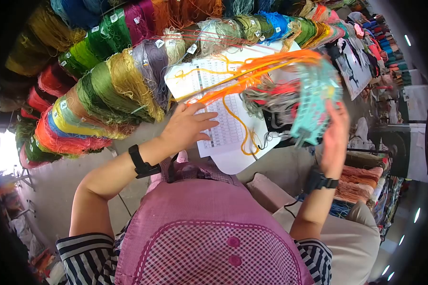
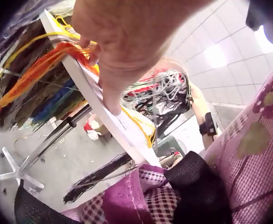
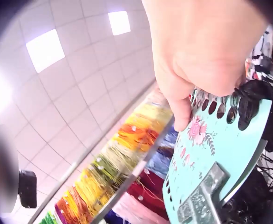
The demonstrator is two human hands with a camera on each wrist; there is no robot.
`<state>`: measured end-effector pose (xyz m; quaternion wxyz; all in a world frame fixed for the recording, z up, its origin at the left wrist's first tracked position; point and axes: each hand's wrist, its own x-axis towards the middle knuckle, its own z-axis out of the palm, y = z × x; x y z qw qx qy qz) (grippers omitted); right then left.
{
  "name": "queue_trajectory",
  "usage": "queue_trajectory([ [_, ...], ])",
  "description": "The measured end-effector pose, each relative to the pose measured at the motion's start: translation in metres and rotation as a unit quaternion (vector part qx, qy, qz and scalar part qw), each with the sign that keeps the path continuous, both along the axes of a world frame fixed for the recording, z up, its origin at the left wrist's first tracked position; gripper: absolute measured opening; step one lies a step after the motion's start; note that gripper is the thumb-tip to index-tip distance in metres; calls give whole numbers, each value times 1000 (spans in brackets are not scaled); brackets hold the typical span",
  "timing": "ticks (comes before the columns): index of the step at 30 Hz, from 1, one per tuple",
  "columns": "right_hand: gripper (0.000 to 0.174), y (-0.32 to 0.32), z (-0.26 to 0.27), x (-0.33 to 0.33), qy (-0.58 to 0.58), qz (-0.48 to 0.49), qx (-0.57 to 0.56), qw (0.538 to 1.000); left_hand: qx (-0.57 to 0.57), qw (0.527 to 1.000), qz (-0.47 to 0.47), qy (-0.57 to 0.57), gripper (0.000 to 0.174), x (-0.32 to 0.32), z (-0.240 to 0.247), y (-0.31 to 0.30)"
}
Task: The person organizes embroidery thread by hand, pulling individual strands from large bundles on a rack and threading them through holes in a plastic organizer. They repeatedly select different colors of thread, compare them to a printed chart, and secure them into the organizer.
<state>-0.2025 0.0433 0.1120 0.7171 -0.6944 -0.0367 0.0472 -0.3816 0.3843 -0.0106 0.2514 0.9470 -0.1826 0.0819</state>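
The left hand (image 1: 188,126) rests with spread fingers on a printed sheet (image 1: 223,135), its fingertips touching orange threads (image 1: 215,95). In the left wrist view the same hand (image 2: 122,42) lies over a white board's edge (image 2: 87,88), where the orange threads (image 2: 50,65) cross. At the right of the sheet, the right hand (image 1: 335,137) grips a turquoise holed plate (image 1: 311,104), blurred in the head view. Seen from the right wrist, that hand (image 3: 206,51) holds the plate (image 3: 194,161) by its holed edge. The plate has a pink flower print and a metal clip (image 3: 204,191).
Rows of coloured thread hanks (image 1: 100,90) hang at the left and top. Red, grey and black threads (image 1: 276,97) lie between the hands. A loose yellow-orange strand (image 1: 240,123) curls over the sheet. More thread bundles (image 1: 356,183) are stacked at the right.
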Motion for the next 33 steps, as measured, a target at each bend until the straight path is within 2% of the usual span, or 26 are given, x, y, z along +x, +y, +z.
queue_trajectory([
  [2, 37, -19, 37, 17, -47, -73, 18, 996, 11, 1000, -8, -14, 48, 2, 1, 4],
  [6, 42, -45, 119, 35, -147, -155, 71, 974, 21, 1000, -16, -8, 47, 6, 3, 13],
  [10, 40, -57, 179, 37, -202, -158, 116, 959, 18, 1000, -20, -1, 45, 9, 2, 25],
  [12, 39, -51, 182, 30, -226, -162, 122, 953, 17, 1000, -21, -4, 45, 11, 0, 31],
  [14, 41, -25, 177, 8, -248, -96, 126, 956, 27, 999, -24, -6, 44, 13, -2, 34],
  [15, 44, -20, 173, 11, -217, -137, 143, 956, 28, 999, -25, -7, 44, 14, -3, 35],
  [22, 43, 64, 48, -45, -74, -13, 127, 989, 32, 999, -38, -4, 43, 20, -6, 49],
  [25, 62, 87, -16, -69, 39, 23, 124, 991, 41, 998, -43, 15, 42, 24, -22, 57],
  [26, 61, 99, -27, -79, 41, 34, 120, 991, 71, 997, -38, 15, 43, 23, -22, 58],
  [27, 57, 96, -44, -78, 111, 74, 95, 986, 88, 995, -35, 18, 45, 24, -26, 57],
  [28, 48, 100, -62, -82, 126, 56, 76, 988, 76, 996, -40, 22, 45, 23, -22, 55],
  [30, 40, 100, -93, -81, 141, 107, 45, 983, 85, 995, -45, 29, 39, 19, -3, 52],
  [32, 36, 92, -128, -73, 69, 112, -79, 988, 117, 990, -61, 57, 39, 24, 13, 55],
  [33, 44, 93, -123, -71, 48, 109, -155, 981, 124, 990, -49, 50, 39, 27, 27, 57],
])
